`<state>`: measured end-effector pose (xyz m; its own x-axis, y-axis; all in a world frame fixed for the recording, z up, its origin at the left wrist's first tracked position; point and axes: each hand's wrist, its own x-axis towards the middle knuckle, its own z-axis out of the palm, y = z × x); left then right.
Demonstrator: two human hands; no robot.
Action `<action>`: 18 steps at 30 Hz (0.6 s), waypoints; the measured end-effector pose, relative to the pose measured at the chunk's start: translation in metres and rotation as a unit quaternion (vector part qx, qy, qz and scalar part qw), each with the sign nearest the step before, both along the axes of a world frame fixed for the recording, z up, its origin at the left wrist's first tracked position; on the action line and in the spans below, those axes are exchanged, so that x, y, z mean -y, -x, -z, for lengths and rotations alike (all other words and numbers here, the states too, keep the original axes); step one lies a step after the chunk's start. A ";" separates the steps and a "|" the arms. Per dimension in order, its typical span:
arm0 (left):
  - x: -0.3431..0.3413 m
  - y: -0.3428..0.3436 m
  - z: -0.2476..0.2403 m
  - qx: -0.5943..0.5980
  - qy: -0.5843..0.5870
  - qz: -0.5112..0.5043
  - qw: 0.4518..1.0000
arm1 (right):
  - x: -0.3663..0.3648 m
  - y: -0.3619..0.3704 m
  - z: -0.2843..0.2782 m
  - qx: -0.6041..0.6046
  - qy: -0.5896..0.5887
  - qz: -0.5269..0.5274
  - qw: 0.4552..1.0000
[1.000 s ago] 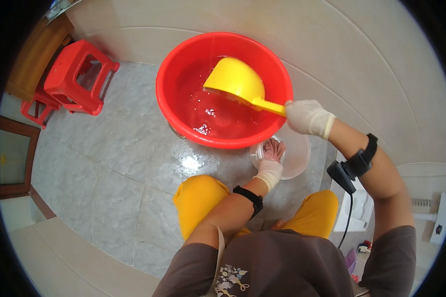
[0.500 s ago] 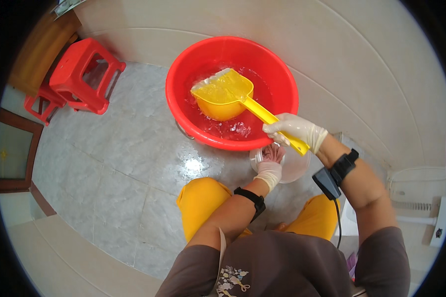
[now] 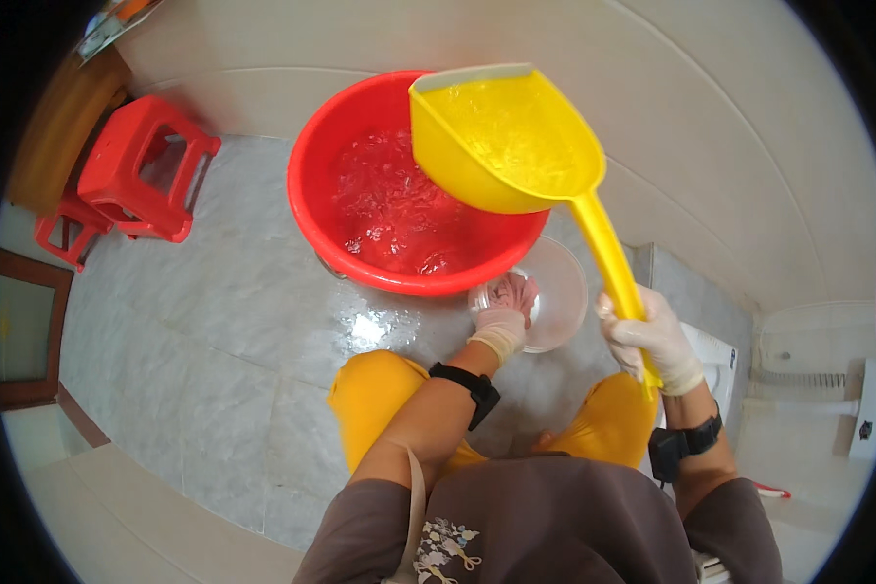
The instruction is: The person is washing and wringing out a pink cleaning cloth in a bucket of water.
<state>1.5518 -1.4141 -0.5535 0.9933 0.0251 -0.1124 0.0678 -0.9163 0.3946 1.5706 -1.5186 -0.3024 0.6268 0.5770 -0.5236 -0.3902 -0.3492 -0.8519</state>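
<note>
Grey marble-look floor tiles (image 3: 195,321) fill most of the view, wet and shiny just below the big basin, with a pale curved wall (image 3: 730,146) behind.

Nearest, at about 6 o'clock, yellow trouser knees (image 3: 380,404) are seen, so the person is squatting. From there the left hand (image 3: 504,313), gloved in white, is reached up toward 12 o'clock and is laid on the rim of a small clear bowl (image 3: 560,292). Its fingers are curled loosely around something pinkish at the bowl's edge; what exactly is pinched can't be told.

At about 4 o'clock the right hand (image 3: 652,341), also gloved, is closed tight in a fist around the lower end of the handle of a yellow scoop (image 3: 501,136). A black band is worn on each wrist.

The scoop is held up high, its wide mouth tilted toward the camera at roughly 12 o'clock, with water visible inside. It's lifted above a red basin (image 3: 316,185) sitting on the floor, filled with rippling water, touching or just beside the clear bowl.

Further off, at 10 o'clock, red plastic stools (image 3: 141,170) are parked near a brown wooden piece.
</note>
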 end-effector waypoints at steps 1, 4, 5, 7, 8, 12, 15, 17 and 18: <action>-0.022 0.005 -0.037 -0.102 0.016 0.035 0.994 | 0.007 0.006 -0.009 0.011 -0.011 0.019 1.000; -0.035 0.019 -0.028 -0.166 0.028 0.047 0.985 | 0.030 0.015 -0.026 0.029 -0.034 0.056 0.997; -0.031 0.012 -0.030 -0.156 0.053 0.044 0.985 | 0.044 0.017 -0.036 0.032 -0.028 0.067 0.997; -0.027 0.005 -0.028 -0.152 0.078 0.043 0.984 | 0.069 0.019 -0.047 0.081 -0.016 0.097 0.992; -0.027 0.004 -0.025 -0.166 0.067 0.058 0.982 | 0.079 0.020 -0.049 0.076 -0.015 0.100 0.992; -0.028 -0.007 -0.080 -0.302 0.077 0.102 0.945 | 0.123 0.023 -0.051 0.098 0.045 0.116 0.987; -0.028 -0.004 -0.004 -0.338 0.040 0.037 0.940 | 0.130 0.025 -0.044 0.078 0.078 0.114 0.987; -0.022 -0.001 -0.002 -0.291 0.023 0.042 0.956 | 0.142 0.023 -0.036 0.050 0.158 0.098 0.981; -0.019 0.000 -0.001 -0.242 0.007 0.042 0.969 | 0.147 0.023 -0.032 0.048 0.158 0.100 0.981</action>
